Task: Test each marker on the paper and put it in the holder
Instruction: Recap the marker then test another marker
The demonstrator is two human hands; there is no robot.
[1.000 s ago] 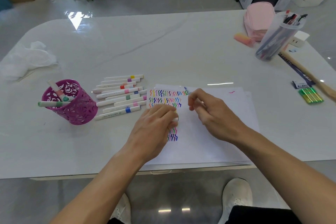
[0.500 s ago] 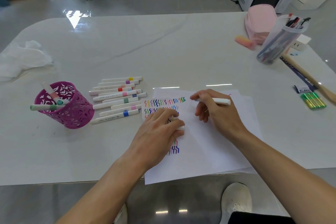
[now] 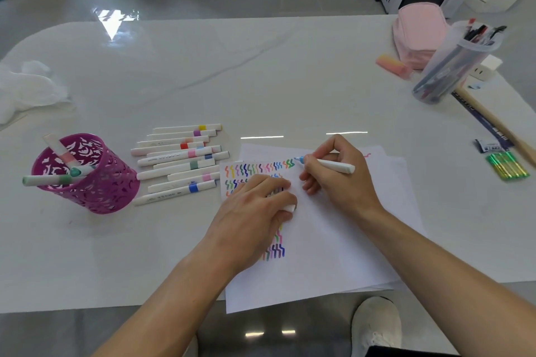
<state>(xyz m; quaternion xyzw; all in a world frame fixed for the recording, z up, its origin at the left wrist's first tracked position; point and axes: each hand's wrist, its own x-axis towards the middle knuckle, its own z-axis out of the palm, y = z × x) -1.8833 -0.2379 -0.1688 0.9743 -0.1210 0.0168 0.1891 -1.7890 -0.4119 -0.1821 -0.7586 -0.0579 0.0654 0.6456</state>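
Both hands are at work on the paper (image 3: 333,240). The right fingers (image 3: 311,166) are curled round the marker (image 3: 333,166) in a writing grip. Its blue tip is at the end of the top row of squiggles, touching or just above the sheet. Half a second ago that marker was held level, with its tip off the sheet, and a second ago both hands were closed together over it. So it has just been opened and brought down, and the test stroke is starting.

The left fingers (image 3: 275,184) are curled on the sheet and pinch a small white piece, probably the cap (image 3: 290,207), while the left hand (image 3: 255,211) pins the paper. The right hand (image 3: 339,180) rests on the sheet's upper middle.

About a dozen loose markers (image 3: 179,162) lie just left of the paper. The holder (image 3: 87,174) stands further left again, with a couple of markers already in it. A trip to the holder therefore passes over the loose row, so it should go high.

The paper's near edge hangs slightly past the tabletop (image 3: 261,72) edge, so the sheet could slide if the left hand lifts. Behind the paper the tabletop is bare. A pen cup (image 3: 452,66) stands well to the paper's far right.
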